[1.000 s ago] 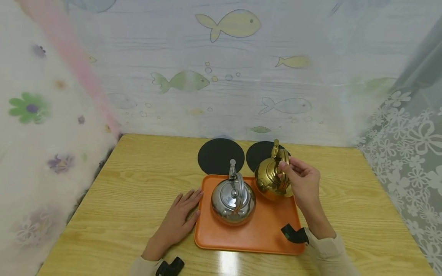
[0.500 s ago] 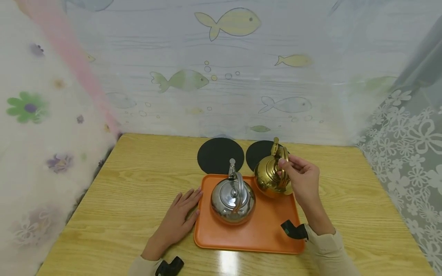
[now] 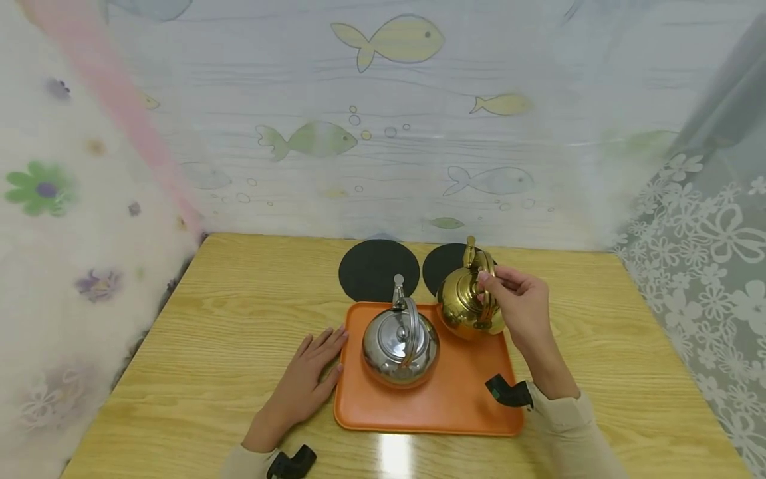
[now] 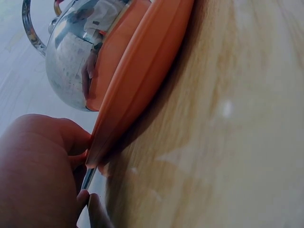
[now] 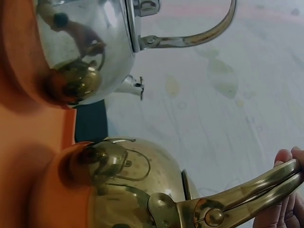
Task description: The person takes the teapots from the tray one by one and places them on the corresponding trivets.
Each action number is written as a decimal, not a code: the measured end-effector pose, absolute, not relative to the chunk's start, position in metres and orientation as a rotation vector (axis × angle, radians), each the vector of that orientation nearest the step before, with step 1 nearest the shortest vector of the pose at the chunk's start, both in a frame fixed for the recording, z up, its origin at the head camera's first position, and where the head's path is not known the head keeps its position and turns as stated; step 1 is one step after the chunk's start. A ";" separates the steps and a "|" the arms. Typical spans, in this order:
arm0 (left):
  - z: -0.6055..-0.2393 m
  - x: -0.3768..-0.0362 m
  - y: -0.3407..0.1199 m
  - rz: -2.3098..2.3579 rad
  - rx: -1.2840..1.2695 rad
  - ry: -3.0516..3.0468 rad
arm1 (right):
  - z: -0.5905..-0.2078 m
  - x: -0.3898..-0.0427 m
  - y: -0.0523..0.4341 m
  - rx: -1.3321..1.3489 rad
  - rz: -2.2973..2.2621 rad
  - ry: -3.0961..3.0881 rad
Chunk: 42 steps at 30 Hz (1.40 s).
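My right hand (image 3: 523, 309) pinches the handle of a shiny golden kettle (image 3: 457, 299). That kettle is at the back right corner of an orange tray (image 3: 437, 412), its spout pointing away over a black disc; whether its base touches the tray I cannot tell. In the right wrist view, fingers (image 5: 280, 213) are around the golden handle at the right edge. A silver kettle (image 3: 389, 359) stands on the tray's left half, handle up. My left hand (image 3: 302, 382) lies with fingers extended, touching the tray's left edge. The left wrist view shows the tray's rim (image 4: 128, 80) near that hand.
Two black round mats (image 3: 378, 269) lie behind the tray, the right one (image 3: 439, 266) partly covered by the golden kettle. The wooden table (image 3: 251, 286) ends at a fish-patterned curtain (image 3: 395, 153). A lace curtain (image 3: 718, 286) hangs at the right.
The head view has shifted slightly. The golden kettle has moved a touch to the left at most. Both hands keep their places on the kettle handle and the tray edge.
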<state>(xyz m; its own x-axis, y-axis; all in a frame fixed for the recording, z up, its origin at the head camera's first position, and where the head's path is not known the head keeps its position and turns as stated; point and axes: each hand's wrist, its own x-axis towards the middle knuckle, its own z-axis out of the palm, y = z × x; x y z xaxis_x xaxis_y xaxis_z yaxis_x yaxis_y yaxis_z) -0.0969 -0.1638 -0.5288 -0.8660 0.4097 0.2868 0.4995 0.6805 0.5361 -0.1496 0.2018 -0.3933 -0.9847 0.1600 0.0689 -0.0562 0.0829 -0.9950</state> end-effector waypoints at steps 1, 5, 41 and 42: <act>-0.529 -0.097 -0.164 -0.943 -0.746 -2.751 | -0.393 -0.150 0.201 -0.110 2.035 -2.177; -0.529 -0.097 -0.163 -0.952 -0.745 -2.750 | -0.392 -0.153 0.201 -0.113 2.046 -2.169; -0.527 -0.097 -0.164 -0.987 -0.747 -2.762 | -0.394 -0.182 0.202 -0.062 2.107 -1.995; -0.527 -0.097 -0.164 -0.987 -0.747 -2.763 | -0.394 -0.183 0.202 -0.065 2.095 -2.004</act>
